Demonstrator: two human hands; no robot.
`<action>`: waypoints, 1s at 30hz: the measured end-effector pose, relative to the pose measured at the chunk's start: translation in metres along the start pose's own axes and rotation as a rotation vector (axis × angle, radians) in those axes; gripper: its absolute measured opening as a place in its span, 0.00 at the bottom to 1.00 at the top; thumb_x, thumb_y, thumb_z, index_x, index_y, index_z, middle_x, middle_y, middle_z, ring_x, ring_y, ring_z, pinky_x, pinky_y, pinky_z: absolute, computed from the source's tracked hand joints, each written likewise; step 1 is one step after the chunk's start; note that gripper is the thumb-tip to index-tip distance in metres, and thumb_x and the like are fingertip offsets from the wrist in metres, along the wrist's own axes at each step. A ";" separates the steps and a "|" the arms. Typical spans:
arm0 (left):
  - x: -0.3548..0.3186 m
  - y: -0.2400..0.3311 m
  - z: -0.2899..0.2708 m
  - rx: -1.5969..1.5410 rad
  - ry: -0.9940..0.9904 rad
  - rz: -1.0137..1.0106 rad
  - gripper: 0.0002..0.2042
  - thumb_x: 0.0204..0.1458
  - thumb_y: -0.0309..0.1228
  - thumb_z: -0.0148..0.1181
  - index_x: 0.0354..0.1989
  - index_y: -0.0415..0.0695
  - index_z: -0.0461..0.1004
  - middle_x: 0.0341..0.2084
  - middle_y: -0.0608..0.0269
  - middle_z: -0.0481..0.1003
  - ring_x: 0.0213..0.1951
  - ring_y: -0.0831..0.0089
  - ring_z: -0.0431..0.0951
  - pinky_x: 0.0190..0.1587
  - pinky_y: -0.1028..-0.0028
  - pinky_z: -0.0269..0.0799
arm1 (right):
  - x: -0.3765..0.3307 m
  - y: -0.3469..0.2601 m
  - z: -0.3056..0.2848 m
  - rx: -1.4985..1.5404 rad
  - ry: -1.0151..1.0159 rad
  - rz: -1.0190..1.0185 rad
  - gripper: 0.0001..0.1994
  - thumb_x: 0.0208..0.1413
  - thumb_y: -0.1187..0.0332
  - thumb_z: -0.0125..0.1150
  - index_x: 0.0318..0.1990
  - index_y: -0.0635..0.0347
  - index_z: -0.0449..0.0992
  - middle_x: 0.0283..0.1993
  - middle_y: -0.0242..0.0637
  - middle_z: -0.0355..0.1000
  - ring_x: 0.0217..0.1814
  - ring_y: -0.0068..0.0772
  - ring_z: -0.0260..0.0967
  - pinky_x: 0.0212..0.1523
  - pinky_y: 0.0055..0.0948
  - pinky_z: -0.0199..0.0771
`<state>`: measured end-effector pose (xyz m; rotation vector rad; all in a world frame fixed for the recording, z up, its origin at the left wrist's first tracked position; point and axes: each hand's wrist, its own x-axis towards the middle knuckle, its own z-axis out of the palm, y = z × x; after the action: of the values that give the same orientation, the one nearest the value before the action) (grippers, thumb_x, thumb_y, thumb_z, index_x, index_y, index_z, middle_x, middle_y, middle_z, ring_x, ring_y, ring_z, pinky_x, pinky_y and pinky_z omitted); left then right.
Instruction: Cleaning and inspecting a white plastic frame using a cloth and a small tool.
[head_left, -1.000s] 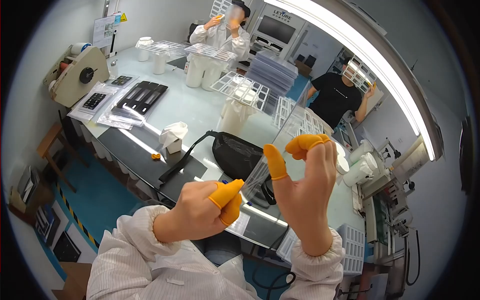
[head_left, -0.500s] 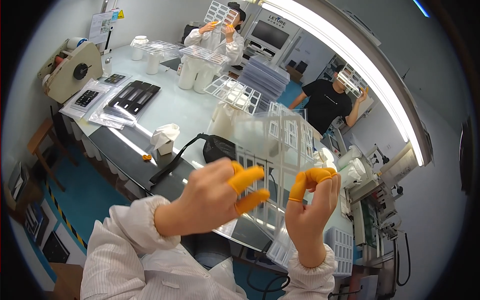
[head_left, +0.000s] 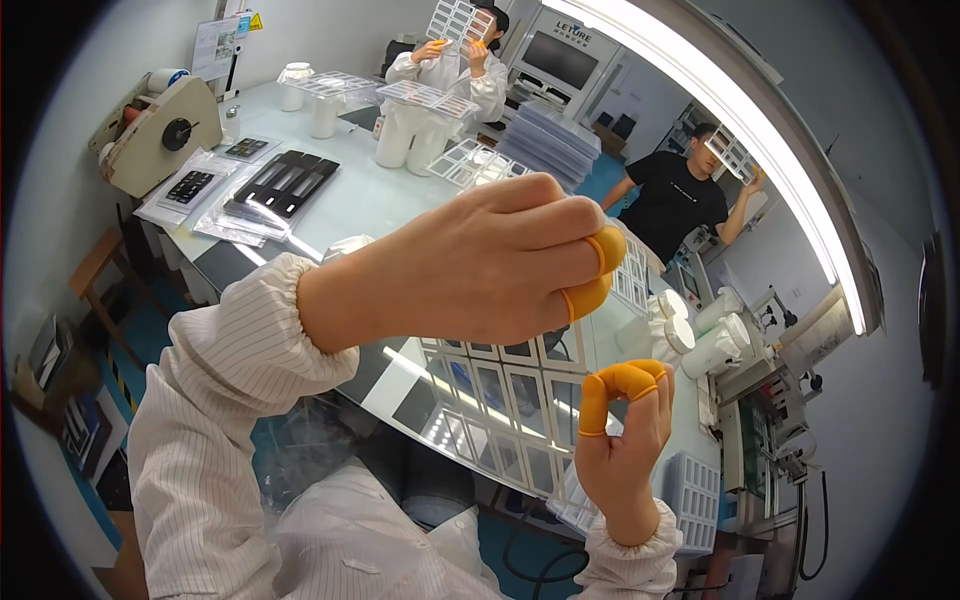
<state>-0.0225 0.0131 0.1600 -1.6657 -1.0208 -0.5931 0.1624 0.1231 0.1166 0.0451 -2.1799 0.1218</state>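
I hold a clear plastic grid tray (head_left: 495, 395) up close to my head, tilted, with rows of small rectangular pockets. My left hand (head_left: 470, 265) fills the middle of the view and pinches the tray's upper edge with orange finger cots on its fingertips. My right hand (head_left: 620, 435) grips the tray's lower right edge, its thumb and forefinger in orange cots too. Much of the tray is hidden behind my left hand. Both sleeves are white with fine stripes.
Below lies a pale green table (head_left: 370, 200) with a tape dispenser (head_left: 160, 130), black trays (head_left: 285, 180), bagged parts, white containers (head_left: 400, 130) and a stack of clear trays (head_left: 550, 140). White bottles (head_left: 690, 330) stand at right. Two other people (head_left: 450, 60) (head_left: 690, 190) hold trays up.
A second ago my hands were raised with no tray visible between them. They took hold of the clear tray and brought it up closer, so my left hand now looms large.
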 end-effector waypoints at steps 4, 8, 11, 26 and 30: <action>0.001 -0.004 0.005 0.024 -0.009 0.092 0.11 0.27 0.28 0.61 0.26 0.44 0.73 0.28 0.70 0.64 0.39 0.74 0.65 0.37 0.79 0.66 | -0.001 0.001 0.002 -0.034 0.007 0.014 0.06 0.41 0.80 0.55 0.26 0.66 0.63 0.26 0.39 0.59 0.27 0.34 0.55 0.27 0.25 0.57; 0.002 -0.006 0.011 0.027 -0.031 0.159 0.10 0.29 0.28 0.62 0.25 0.45 0.74 0.28 0.71 0.64 0.39 0.75 0.65 0.37 0.79 0.66 | -0.002 0.003 0.002 -0.028 0.009 0.031 0.06 0.41 0.80 0.55 0.26 0.66 0.63 0.25 0.38 0.58 0.27 0.33 0.54 0.27 0.24 0.57; 0.000 -0.009 0.020 0.049 -0.014 0.163 0.09 0.30 0.28 0.62 0.25 0.45 0.74 0.27 0.71 0.64 0.38 0.75 0.65 0.37 0.79 0.66 | 0.000 0.005 0.004 -0.019 0.010 0.054 0.06 0.42 0.79 0.55 0.26 0.66 0.63 0.25 0.38 0.58 0.27 0.32 0.54 0.27 0.24 0.57; -0.008 0.019 0.038 -0.063 0.254 -0.150 0.08 0.29 0.27 0.60 0.20 0.42 0.68 0.28 0.65 0.65 0.35 0.70 0.65 0.35 0.75 0.65 | 0.003 0.010 -0.003 -0.008 0.085 0.131 0.04 0.46 0.77 0.52 0.27 0.65 0.63 0.26 0.35 0.57 0.26 0.26 0.51 0.29 0.22 0.55; -0.010 0.070 0.033 -0.917 0.037 -0.770 0.12 0.35 0.21 0.58 0.27 0.36 0.61 0.28 0.55 0.62 0.30 0.64 0.65 0.34 0.72 0.62 | -0.002 0.031 -0.006 0.044 0.171 0.154 0.03 0.49 0.77 0.50 0.29 0.64 0.63 0.28 0.31 0.58 0.28 0.20 0.52 0.30 0.18 0.55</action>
<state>0.0282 0.0348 0.1050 -1.9542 -1.4868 -1.7976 0.1659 0.1541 0.1162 -0.1056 -2.0085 0.2522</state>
